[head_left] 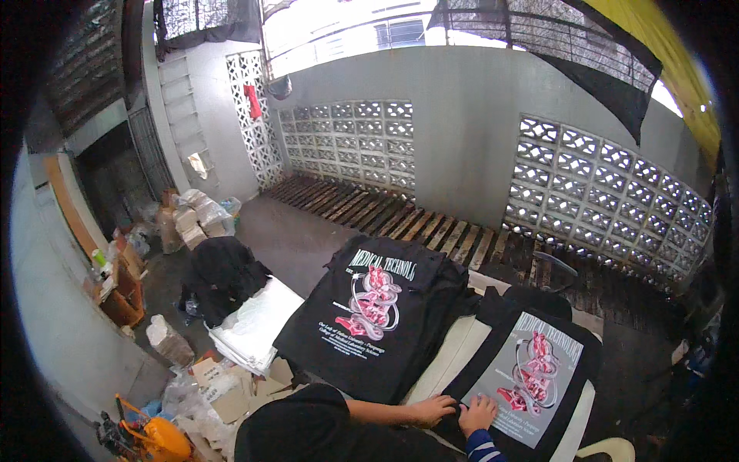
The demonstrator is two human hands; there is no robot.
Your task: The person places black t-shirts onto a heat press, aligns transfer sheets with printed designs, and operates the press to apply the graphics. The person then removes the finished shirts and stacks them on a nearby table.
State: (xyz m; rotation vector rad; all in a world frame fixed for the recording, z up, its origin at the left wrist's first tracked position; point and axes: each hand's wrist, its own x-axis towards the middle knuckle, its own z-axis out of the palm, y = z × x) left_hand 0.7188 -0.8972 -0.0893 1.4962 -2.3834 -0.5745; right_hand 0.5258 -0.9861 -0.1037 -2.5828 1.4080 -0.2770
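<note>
A black T-shirt [581, 400] lies spread on a pale board at the lower right. On it is a grey rectangular print sheet [496, 377] with a red, pink and white design and white lettering. My right hand [479, 416], coming from a blue striped cuff, rests with fingers apart on the sheet's lower left corner. Just left of it, my left hand [433, 410] lies with fingers stretched out at the shirt's edge. Left of both hands, a stack of black printed T-shirts [308, 331] bears the same design.
White sheets [258, 323] are stacked left of the shirts, beside a black cloth heap [223, 266]. Cardboard and plastic wrap [231, 400] litter the lower left, near an orange machine [165, 439]. Wooden slats [369, 212] run along the grey wall [462, 115].
</note>
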